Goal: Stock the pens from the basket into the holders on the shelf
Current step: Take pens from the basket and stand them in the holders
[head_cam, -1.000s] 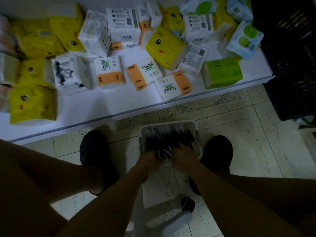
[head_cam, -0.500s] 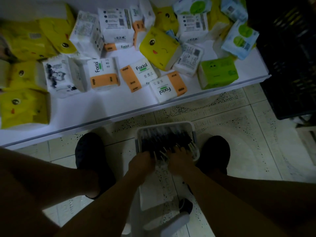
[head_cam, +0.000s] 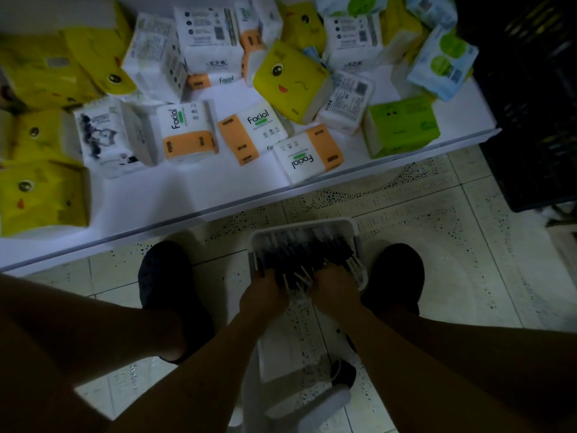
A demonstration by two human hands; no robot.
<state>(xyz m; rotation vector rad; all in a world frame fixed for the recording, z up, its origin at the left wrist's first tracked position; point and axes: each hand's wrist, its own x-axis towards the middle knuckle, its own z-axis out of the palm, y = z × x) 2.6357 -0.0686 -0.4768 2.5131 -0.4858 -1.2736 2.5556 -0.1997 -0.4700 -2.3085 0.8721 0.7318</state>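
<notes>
A white basket [head_cam: 354,232] stands on the floor between my feet, filled with dark pens [head_cam: 299,251] that have pale ends. Both hands reach into its near end. My left hand [head_cam: 262,296] curls its fingers into the pens on the left. My right hand [head_cam: 335,289] does the same on the right. A few pens fan upward between the two hands. My fingertips are buried among the pens. No pen holder is in view.
A low white shelf [head_cam: 193,195] ahead carries several yellow, white-orange and green tissue packs [head_cam: 187,132]. A black crate [head_cam: 537,104] stands at the right. My dark shoes [head_cam: 168,273] flank the basket on the tiled floor. A white object [head_cam: 312,407] lies below my arms.
My hands stay at the basket's near end and dig slightly deeper into the pens. The view has shifted a little to the right.
</notes>
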